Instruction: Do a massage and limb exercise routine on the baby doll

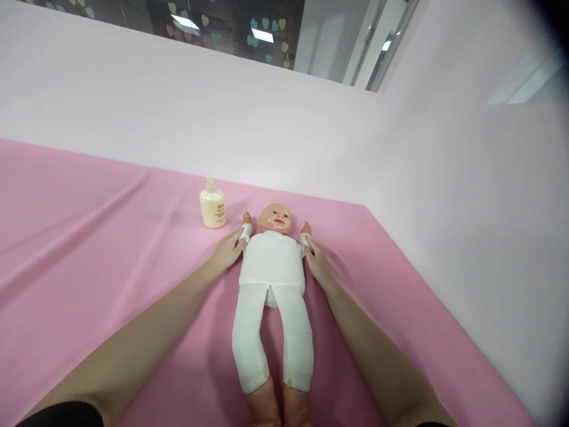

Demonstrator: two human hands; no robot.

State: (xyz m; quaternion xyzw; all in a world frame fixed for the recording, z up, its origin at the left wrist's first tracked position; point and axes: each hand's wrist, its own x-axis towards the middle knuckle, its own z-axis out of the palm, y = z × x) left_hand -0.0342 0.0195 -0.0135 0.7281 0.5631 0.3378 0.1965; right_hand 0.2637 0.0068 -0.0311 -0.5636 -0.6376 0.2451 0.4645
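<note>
Head view: doll (272,261) between left hand (227,251) and right hand (317,264) fingertips.

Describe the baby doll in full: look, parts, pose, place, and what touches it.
The baby doll lies face up on the pink sheet, head toward the far wall, feet toward the camera. Head, hands and bare lower legs look like tan plastic; torso and legs are in white cloth, slightly stained at the cuffs. Its arms are raised beside the head. The left hand touches one doll arm at the wrist, the right hand the other. A cream bottle stands apart, beside the head.
</note>
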